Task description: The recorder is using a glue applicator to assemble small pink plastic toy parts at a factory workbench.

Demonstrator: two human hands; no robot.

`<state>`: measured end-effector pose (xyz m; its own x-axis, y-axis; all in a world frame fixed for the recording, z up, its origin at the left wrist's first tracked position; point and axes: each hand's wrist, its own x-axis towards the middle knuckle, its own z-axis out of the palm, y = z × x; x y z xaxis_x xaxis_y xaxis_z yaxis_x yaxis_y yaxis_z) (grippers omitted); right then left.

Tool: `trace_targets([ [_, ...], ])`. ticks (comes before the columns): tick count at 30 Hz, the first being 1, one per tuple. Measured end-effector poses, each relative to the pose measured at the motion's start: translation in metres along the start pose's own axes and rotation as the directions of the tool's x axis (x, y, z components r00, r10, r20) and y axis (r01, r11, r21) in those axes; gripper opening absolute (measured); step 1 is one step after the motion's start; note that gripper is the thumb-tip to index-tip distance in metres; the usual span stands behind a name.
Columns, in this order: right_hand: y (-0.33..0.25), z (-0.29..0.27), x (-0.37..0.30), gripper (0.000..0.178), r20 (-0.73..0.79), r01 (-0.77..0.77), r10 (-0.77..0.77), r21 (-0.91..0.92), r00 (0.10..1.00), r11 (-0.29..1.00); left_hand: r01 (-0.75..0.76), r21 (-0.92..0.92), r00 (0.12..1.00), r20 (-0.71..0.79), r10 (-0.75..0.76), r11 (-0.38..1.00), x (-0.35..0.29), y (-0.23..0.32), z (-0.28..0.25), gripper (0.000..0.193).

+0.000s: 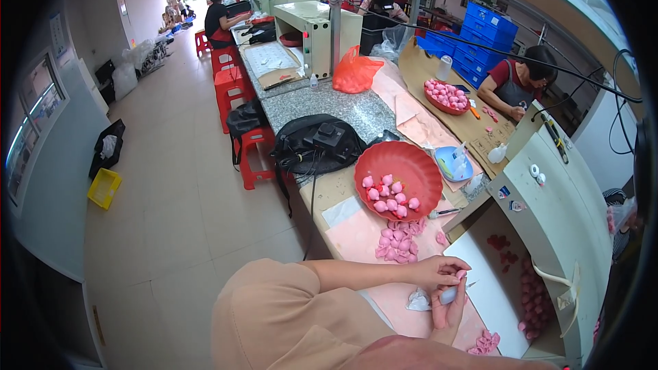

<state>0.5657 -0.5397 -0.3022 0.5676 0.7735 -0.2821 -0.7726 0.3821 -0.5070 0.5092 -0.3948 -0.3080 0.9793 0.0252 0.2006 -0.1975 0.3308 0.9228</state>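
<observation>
My left hand (439, 270) pinches a small pink piece (460, 275) between its fingertips. Just below it, my right hand (449, 315) is wrapped round a small whitish squeeze bottle (448, 295) with a thin needle-like tip. The tip is close to the pink piece; I cannot tell whether they touch. A crumpled white tissue (419, 299) lies beside my right hand. Beyond my left forearm is a pile of loose pink pieces (396, 241), and another small pink pile (484, 342) lies to the right of my right wrist.
A red scalloped bowl (428, 171) with round pink items stands past the pile. A black backpack (319, 140) sits behind it. To the right, an open-fronted pale box (576, 233) holds many pink items. A co-worker (524, 82) sits across the bench near another filled red bowl (447, 105).
</observation>
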Motion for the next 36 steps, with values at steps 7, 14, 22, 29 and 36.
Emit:
trace_targets([
  [7, -0.019, 0.001, -0.004, 0.043, -0.169, 0.023, -0.113, -0.457, 0.979, 0.889, -0.043, -0.565, 0.969, -0.223, -0.103, 0.824, 0.023, 0.006, -0.014, 0.039],
  [14, -0.020, -0.009, -0.002, 0.020, -0.055, 0.198, -0.339, -0.719, 0.939, 0.666, 0.066, -0.753, 0.985, -0.056, -0.164, 0.654, 0.022, -0.028, -0.022, 0.037],
  [22, -0.028, -0.019, -0.005, 0.039, -0.016, 0.417, -0.647, -0.753, 0.762, 0.509, 0.124, -0.757, 0.976, -0.022, -0.215, 0.641, 0.028, -0.028, -0.023, 0.032],
  [29, -0.040, -0.015, 0.006, 0.011, -0.005, 0.559, -0.774, -0.689, 0.634, 0.462, 0.193, -0.807, 0.928, -0.033, -0.370, 0.558, 0.029, -0.026, -0.034, 0.035],
  [36, -0.042, -0.025, -0.005, 0.018, 0.180, 0.568, -0.857, -0.809, 0.483, 0.151, 0.321, -0.763, 0.890, 0.041, -0.454, 0.561, 0.032, -0.035, -0.020, 0.033],
])
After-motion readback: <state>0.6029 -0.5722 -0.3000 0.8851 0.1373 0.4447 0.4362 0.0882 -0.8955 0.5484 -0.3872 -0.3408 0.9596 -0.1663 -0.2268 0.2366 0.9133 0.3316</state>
